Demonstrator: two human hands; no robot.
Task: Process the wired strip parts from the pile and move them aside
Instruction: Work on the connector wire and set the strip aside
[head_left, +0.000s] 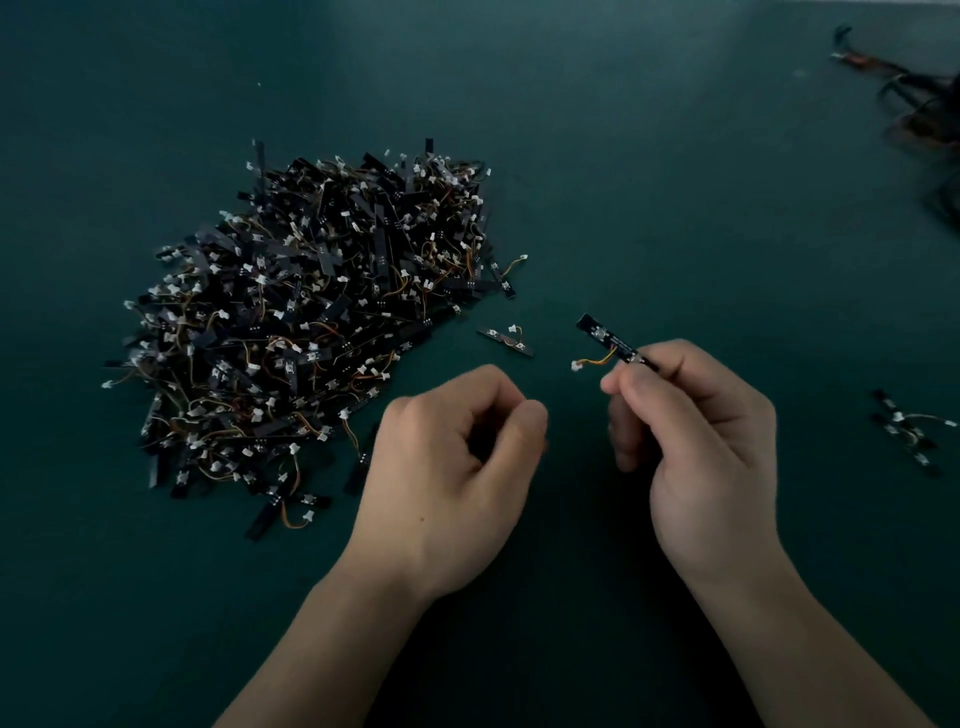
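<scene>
One dark green table (649, 182) fills the whole view. On its left half lies the pile (311, 322), a broad heap of narrow black strips tangled with orange and yellow wires and small white plugs. It reaches from the middle distance down toward the near left.

The person's two bare forearms come in from the near edge. The left hand (447, 467) sits just right of the pile's near corner, back upward. Its fingers are curled in toward the palm, the thumb lies against the forefinger, and nothing can be seen in its hold. The right hand (696, 431) is near it, to the right, and the two hands are apart. Its thumb and forefinger pinch the near end of the held strip (605, 336), with the other fingers bent below.

At the far right edge lies a blurred dark tangle (919, 104) of parts, too unclear to tell in detail. At the right edge, level with the hands, a small group of strips (906, 428) lies on the table with pale wires and plugs.

The held strip is lifted off the table and points away to the far left, between the pile and the right hand. A short yellow and orange wire (597, 359) curves leftward from beside the fingertips and ends in a white plug (576, 366). A loose strip (506, 340) lies flat on the table between the pile's right edge and the held strip, touching neither.
</scene>
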